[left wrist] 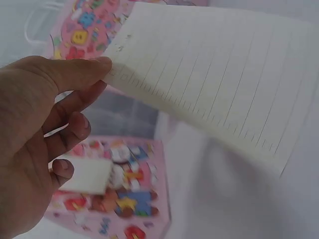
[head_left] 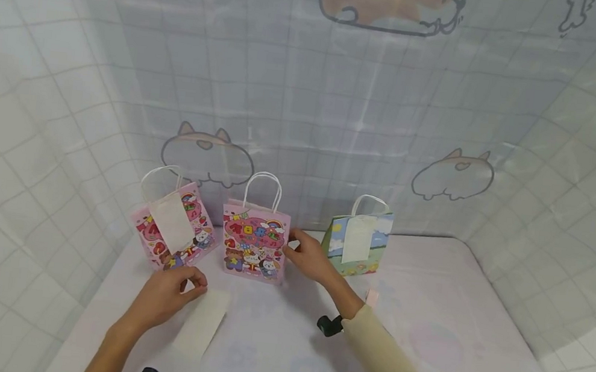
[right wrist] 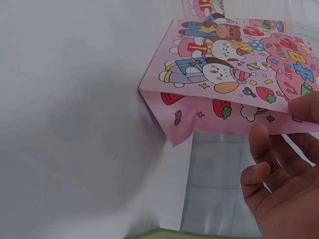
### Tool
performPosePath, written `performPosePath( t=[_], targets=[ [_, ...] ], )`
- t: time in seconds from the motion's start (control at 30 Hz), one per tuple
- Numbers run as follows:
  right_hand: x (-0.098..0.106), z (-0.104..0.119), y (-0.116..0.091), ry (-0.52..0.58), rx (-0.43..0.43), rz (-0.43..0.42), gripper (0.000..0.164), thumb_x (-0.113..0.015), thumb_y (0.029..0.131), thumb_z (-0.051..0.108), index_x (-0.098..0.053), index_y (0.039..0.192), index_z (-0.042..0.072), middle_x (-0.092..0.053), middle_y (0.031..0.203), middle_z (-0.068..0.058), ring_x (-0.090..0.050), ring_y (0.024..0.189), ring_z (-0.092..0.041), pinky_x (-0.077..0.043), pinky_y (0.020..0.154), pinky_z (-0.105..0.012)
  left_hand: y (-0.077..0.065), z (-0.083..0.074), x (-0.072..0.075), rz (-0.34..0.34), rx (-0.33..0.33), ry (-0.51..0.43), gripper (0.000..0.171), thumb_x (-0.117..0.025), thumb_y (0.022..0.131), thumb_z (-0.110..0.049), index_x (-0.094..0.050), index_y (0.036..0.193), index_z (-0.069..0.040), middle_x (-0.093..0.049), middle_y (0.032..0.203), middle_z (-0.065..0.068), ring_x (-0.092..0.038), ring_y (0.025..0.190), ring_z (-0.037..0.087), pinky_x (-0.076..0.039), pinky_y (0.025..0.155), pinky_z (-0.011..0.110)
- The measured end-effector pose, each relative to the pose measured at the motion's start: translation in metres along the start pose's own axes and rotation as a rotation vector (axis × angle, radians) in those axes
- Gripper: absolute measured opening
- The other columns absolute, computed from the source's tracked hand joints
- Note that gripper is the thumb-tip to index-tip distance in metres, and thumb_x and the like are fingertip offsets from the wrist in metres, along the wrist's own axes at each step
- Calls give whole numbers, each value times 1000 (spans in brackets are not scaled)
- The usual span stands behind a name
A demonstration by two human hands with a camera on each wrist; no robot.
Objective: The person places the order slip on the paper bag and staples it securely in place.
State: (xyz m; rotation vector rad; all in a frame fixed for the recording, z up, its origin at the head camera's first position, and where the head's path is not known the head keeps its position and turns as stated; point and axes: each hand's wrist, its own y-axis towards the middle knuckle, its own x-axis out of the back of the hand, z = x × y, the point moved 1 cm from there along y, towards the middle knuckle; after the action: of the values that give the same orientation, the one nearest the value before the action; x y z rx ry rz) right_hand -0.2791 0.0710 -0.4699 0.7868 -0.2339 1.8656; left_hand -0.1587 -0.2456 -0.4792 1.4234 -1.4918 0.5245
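Note:
My left hand (head_left: 163,296) pinches a corner of a cream lined paper sheet (head_left: 203,323) between thumb and forefinger. In the left wrist view the sheet (left wrist: 209,64) shows ruled lines, and the other fingers are loosely bent beneath it. The middle pink gift bag (head_left: 254,242), with cartoon animals and white handles, stands upright. At its right side edge, my right hand (head_left: 312,257) holds the bag (right wrist: 219,59) with thumb and fingertips. Left of it, another pink gift bag (head_left: 201,224) leans at a tilt with a pale paper (head_left: 172,221) on its front.
A blue-green gift bag (head_left: 381,243) with a pale paper (head_left: 359,240) on its front stands at the back right. Behind the bags hangs a gridded curtain (head_left: 307,102) with cartoon drawings. The white table (head_left: 422,356) extends towards the front right.

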Motion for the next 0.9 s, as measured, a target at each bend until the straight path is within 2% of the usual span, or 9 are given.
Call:
performPosePath(
  t=[0.17,0.47,0.7,0.9],
  targets=[
    [4,-3,-9,5,-2,25,37,-60,100,25,-58,134,12,-65,124,-3,-61,80,-14,-53,68,-30,11,-21,3,-38,-60,11,16,-83,85,-25,-69,88,-33,-62,80,-24,-49,67,6,-40,63,23],
    [21,-6,-32,1,-1,49,34,-62,100,25,-59,131,13,-67,116,-1,-59,76,-16,-51,61,-31,33,-59,6,-122,-210,-5,15,-84,83,-26,-71,89,-33,-65,83,-24,-53,69,7,-43,64,25],
    [32,-9,-46,-19,-8,57,31,-63,99,26,-61,126,12,-67,106,-1,-58,76,-17,-50,61,-30,48,-85,1,-264,-302,-22,15,-84,83,-27,-72,90,-30,-65,81,-22,-51,77,1,-45,68,28],
    [38,-9,-55,-32,0,85,28,-63,99,25,-62,124,13,-68,105,-1,-59,77,-17,-51,61,-31,57,-103,-7,-373,-357,-56,14,-85,82,-23,-74,91,-23,-71,85,-13,-51,79,10,-43,71,33]
  ],
)
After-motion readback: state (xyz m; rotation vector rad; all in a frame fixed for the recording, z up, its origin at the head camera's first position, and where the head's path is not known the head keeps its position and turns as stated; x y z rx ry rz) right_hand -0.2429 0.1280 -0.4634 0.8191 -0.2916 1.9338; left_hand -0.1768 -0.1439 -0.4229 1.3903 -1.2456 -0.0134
